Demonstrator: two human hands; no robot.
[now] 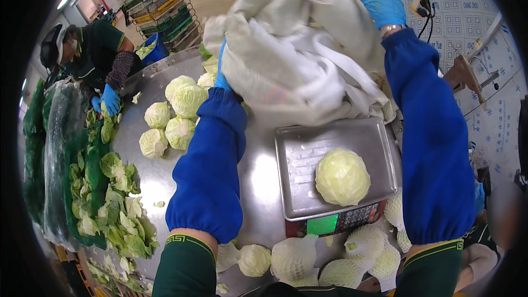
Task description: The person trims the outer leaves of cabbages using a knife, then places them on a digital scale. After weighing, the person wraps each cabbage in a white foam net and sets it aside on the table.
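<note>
A large white woven sack [297,57] lies bunched and slightly blurred at the far side of the metal table. My left hand [223,78], in a blue glove, is at the sack's left side, gripping it; the fabric hides most of the fingers. At the sack's far right edge is my right hand [381,2], also gloved, thumb and fingers curved around a small, indistinct greyish patch. Nearer to me, one trimmed cabbage [343,177] rests on the steel pan [299,189] of a red digital scale [297,229] with a lit green display.
Several cabbages [181,99] are grouped left of my left sleeve. Cabbages in foam nets [293,258] line the near edge. Loose leaves [123,214] and green net bags [97,173] lie at left, where a co-worker [99,49] handles leaves. Stacked crates [156,4] stand behind.
</note>
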